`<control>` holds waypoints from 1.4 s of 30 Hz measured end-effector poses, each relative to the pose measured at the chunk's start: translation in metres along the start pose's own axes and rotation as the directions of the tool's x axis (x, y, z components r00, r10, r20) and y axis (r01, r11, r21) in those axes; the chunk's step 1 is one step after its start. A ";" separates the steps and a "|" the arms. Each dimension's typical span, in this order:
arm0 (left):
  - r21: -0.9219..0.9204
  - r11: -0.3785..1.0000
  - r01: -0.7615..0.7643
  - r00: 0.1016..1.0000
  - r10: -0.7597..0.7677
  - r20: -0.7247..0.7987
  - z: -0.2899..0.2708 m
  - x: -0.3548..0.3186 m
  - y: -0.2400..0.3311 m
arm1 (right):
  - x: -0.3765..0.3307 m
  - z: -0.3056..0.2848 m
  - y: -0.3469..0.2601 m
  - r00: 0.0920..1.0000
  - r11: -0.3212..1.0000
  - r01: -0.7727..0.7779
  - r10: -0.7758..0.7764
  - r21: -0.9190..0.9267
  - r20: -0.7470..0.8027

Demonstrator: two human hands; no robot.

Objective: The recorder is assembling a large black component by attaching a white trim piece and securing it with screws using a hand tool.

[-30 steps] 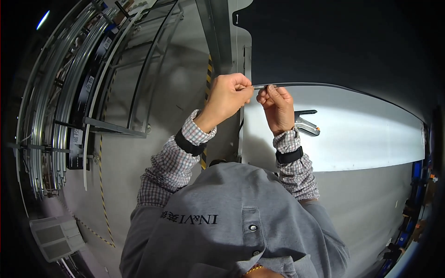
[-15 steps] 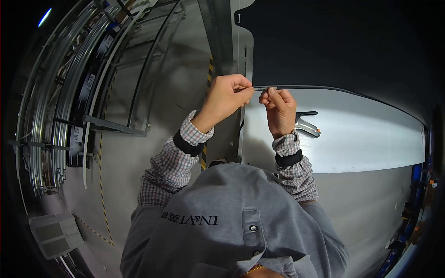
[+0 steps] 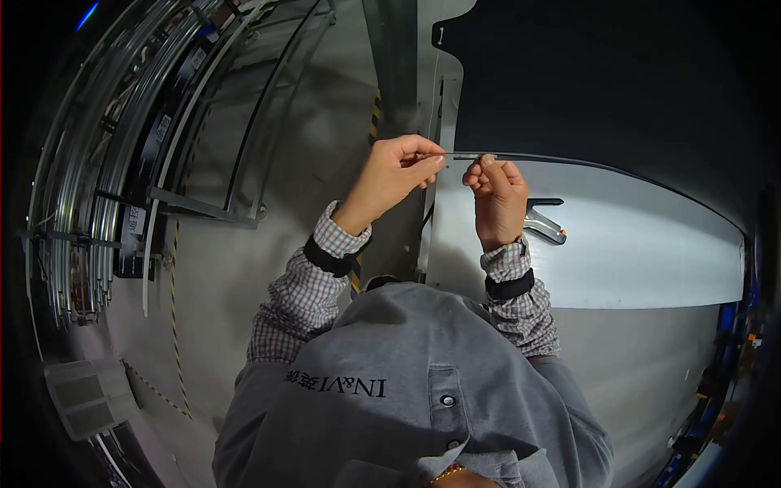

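Observation:
A thin dark strip [image 3: 464, 154] runs along the near edge of a large black sheet [image 3: 602, 81]. Its left end is pinched in my left hand [image 3: 394, 179], thumb against fingers, just past the sheet's left side. A short way to the right, my right hand [image 3: 499, 199] is closed on the same strip between thumb and forefinger, its other fingers curled. The strip is taut and straight between my two hands. Beside my right wrist, a black and silver spring clamp [image 3: 547, 221] lies on the pale tabletop [image 3: 643, 252].
Long metal tubes [image 3: 77, 260] fill a rack at the left. A grey metal frame [image 3: 207, 207] stands on the floor beside it. Yellow-and-black tape [image 3: 174, 317] marks the floor. Blue bins [image 3: 726, 321] line the far right, and a grey post [image 3: 393, 65] rises beyond my left hand.
The view has shifted slightly, so the sheet and clamp appear a little farther right. Both hands keep their pinch on the strip; the right sits marginally farther from the left.

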State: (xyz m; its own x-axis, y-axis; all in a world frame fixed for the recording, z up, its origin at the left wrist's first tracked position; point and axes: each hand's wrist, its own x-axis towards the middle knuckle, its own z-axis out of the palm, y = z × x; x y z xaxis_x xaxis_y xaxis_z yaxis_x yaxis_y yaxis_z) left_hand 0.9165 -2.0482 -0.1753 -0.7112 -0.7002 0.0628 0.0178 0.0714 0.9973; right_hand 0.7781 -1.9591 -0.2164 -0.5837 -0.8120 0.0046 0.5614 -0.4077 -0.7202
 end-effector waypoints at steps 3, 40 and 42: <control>-0.041 0.999 -0.015 1.000 0.015 -0.012 0.003 0.000 -0.003 | -0.001 0.001 0.000 1.000 1.000 -0.003 0.003 0.002 0.009; -0.479 0.876 -0.060 0.965 -0.072 -0.253 0.050 0.000 -0.016 | -0.005 0.002 0.000 1.000 1.000 -0.020 0.020 0.014 -0.014; -0.473 0.879 -0.065 0.960 -0.074 -0.270 0.053 0.000 -0.015 | -0.005 0.002 0.001 1.000 1.000 -0.013 0.013 0.021 -0.020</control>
State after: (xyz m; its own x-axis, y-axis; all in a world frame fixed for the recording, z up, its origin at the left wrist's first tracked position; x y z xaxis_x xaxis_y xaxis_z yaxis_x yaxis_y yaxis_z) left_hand 0.8788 -2.0121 -0.1921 -0.4947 -0.8690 -0.0034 0.3939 -0.2278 0.8905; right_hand 0.7826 -1.9562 -0.2161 -0.5879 -0.8087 -0.0191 0.5811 -0.4057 -0.7055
